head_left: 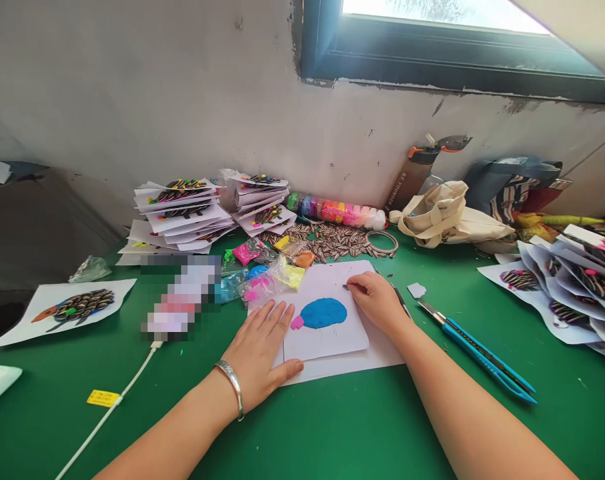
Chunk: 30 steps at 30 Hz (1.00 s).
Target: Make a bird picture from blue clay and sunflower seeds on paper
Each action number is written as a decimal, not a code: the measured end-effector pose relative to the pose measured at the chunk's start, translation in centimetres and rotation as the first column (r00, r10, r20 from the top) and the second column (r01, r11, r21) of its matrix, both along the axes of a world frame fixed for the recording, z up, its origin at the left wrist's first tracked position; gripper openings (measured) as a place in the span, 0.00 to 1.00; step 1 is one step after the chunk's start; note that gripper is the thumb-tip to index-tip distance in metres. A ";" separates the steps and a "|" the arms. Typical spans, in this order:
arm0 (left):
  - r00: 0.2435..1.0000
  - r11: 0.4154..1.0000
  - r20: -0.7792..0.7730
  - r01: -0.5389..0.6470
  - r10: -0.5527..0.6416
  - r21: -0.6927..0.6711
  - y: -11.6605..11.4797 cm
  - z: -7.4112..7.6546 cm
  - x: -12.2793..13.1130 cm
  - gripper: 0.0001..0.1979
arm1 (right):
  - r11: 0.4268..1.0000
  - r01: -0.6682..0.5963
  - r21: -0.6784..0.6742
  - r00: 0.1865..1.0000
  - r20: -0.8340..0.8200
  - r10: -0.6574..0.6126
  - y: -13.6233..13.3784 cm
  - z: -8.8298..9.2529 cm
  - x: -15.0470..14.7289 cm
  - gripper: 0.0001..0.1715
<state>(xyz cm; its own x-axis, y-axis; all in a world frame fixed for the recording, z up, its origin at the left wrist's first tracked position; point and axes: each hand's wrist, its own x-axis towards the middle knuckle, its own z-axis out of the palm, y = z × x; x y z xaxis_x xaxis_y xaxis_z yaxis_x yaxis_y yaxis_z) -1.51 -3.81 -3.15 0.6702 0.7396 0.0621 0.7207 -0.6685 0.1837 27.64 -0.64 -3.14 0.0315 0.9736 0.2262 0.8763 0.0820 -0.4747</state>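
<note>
White paper [349, 343] lies on the green table, bearing a flat blue clay oval [324, 313] with a small pink clay piece [297, 323] at its left end. Thin pencil lines show beneath the oval. My left hand [262, 350], wearing a silver bangle, rests flat with fingers spread on the sheets' left side. Over the right side of the paper, my right hand [377, 300] pinches a small dark thing [346, 287] that looks like a sunflower seed. A dark pen-like stick [401, 300] lies beside that hand, partly hidden by it.
Behind the paper are bagged clay [259, 283] and a heap of sunflower seeds [332, 240]. A blue utility knife [482, 353] lies at right. Stacked seed pictures [182, 217] stand at back left, more seed pictures [577, 287] at right. A white cable [127, 390] crosses the left.
</note>
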 end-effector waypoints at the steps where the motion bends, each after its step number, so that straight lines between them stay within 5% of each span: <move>1: 1.000 1.000 -0.002 -0.001 0.001 0.001 0.0 -0.1 0.0 0.38 | 1.000 0.000 0.001 1.000 0.000 0.000 0.0 0.0 0.0 0.12; 30: 1.000 0.999 -0.029 -0.001 0.000 -0.042 0.2 0.0 -0.1 0.34 | 1.000 0.007 0.003 1.000 0.011 -0.007 0.2 -0.2 0.0 0.12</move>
<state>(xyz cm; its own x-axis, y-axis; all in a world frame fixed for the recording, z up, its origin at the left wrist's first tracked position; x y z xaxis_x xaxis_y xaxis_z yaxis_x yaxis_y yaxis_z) -1.66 -3.59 -3.15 0.6708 0.7415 0.0121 0.7264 -0.6603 0.1907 27.69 -0.48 -3.37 0.0362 0.9727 0.2291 0.8820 0.0767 -0.4650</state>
